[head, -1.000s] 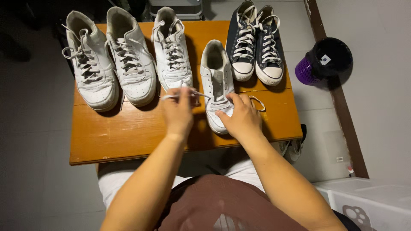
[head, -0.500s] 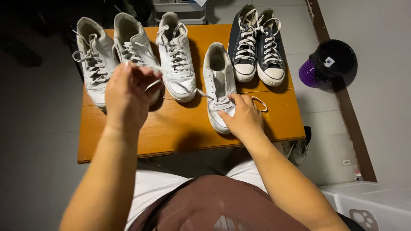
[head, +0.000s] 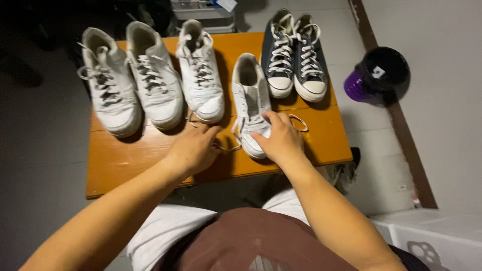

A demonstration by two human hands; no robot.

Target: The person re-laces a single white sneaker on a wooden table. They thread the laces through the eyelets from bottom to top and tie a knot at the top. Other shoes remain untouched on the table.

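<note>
Steadying a white sneaker [head: 251, 100] on our low wooden table [head: 150, 155] while we work its lace.

Our right hand [head: 281, 140] lies spread over the sneaker's toe, fingers loose and closed on nothing. Our left hand [head: 193, 148] rests on the tabletop just beside it, fingers curled by the loose white lace [head: 232, 138]; we cannot tell whether they pinch it. Three more white sneakers [head: 150, 75] line the table's far left edge, a navy canvas pair [head: 293, 55] the far right. A purple and black bottle [head: 376, 75] lies on the floor.
</note>
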